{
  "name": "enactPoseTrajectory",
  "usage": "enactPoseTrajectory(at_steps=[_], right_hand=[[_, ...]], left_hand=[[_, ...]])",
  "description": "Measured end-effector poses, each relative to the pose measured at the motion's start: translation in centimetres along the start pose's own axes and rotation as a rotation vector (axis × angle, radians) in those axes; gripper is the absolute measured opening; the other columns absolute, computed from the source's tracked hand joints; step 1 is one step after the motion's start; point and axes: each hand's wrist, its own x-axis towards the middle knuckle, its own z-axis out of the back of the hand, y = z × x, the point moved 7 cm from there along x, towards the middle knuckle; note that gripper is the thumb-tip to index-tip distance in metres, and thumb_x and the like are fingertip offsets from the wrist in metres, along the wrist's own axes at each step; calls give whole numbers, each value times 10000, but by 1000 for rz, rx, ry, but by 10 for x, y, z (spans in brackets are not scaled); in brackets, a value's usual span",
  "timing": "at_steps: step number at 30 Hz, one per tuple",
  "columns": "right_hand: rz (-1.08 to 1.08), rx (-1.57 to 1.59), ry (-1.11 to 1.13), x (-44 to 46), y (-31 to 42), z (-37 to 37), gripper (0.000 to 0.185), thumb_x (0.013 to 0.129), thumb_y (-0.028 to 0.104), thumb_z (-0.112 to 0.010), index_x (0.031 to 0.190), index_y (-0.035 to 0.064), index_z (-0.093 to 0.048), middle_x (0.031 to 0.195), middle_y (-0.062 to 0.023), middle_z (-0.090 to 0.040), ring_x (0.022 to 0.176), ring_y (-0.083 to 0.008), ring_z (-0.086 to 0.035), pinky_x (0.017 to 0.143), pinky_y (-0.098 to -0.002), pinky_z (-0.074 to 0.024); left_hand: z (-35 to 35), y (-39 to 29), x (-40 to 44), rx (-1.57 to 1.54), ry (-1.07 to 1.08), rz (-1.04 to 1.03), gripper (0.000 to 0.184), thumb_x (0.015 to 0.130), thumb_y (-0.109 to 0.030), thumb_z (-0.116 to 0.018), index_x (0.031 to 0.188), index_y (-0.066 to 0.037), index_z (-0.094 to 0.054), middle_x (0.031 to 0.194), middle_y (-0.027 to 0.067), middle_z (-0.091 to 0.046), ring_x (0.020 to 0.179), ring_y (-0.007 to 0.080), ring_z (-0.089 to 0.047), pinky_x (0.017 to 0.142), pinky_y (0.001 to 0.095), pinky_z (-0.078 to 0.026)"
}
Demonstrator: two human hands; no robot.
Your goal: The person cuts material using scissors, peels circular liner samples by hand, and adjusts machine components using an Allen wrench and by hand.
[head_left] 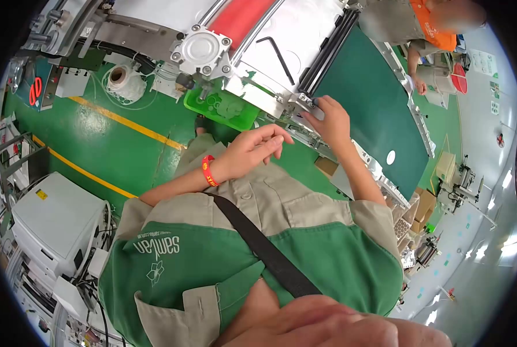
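Note:
My right hand [332, 122] is at the near end of the black rollers [330, 51], thumb and fingers closed round a small knob [314, 102] on the metal bracket. My left hand [255, 151], with a red band at the wrist, hangs in front of my body with loosely bent fingers and nothing visible in it. A black hex key [278, 59] lies on the white surface left of the rollers. Right of them stretches a dark green conveyor belt [365, 104].
A green tray [244, 118] sits under the machine edge, near a red roller [241, 22]. A white spool [125, 84] and red-handled scissors [35, 91] are at the left. Across the belt stands a co-worker [398, 23]. A white machine [59, 222] is at the lower left.

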Motion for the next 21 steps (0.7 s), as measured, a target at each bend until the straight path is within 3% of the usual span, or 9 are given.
enactPoseTrajectory(at_steps=[10, 12, 17, 21], right_hand=[[113, -39, -89, -8, -4, 3, 280, 655, 249, -731, 803, 47, -606, 783, -89, -557, 738, -276, -565, 624, -373, -459], [63, -98, 4, -3, -8, -2, 305, 641, 259, -738, 814, 48, -601, 794, -93, -557, 759, -283, -561, 640, -380, -457], [47, 9, -210, -14, -11, -7, 332, 624, 270, -744, 819, 40, -605, 773, -93, -528, 776, -289, -519, 674, -384, -435], [-23, 83, -296, -19, -9, -10, 333, 617, 245, -754, 840, 35, -625, 782, -86, -536, 777, -286, -501, 690, -381, -423]], left_hand=[[-22, 5, -2, 77, 16, -28, 261, 950, -250, -413, 1031, -54, -566, 727, -8, -520, 602, 50, -458, 555, 195, -400], [-23, 7, 0, 116, 50, 12, 281, 962, -238, -394, 1056, -18, -543, 774, 9, -526, 657, 53, -478, 595, 196, -416], [-30, 2, 2, 101, 44, -13, 244, 951, -234, -416, 1026, -58, -568, 741, -18, -531, 623, 35, -468, 560, 186, -405], [-41, -5, 3, 150, 90, -22, 265, 962, -220, -389, 1039, -26, -553, 761, 9, -532, 637, 52, -487, 589, 194, -415]])
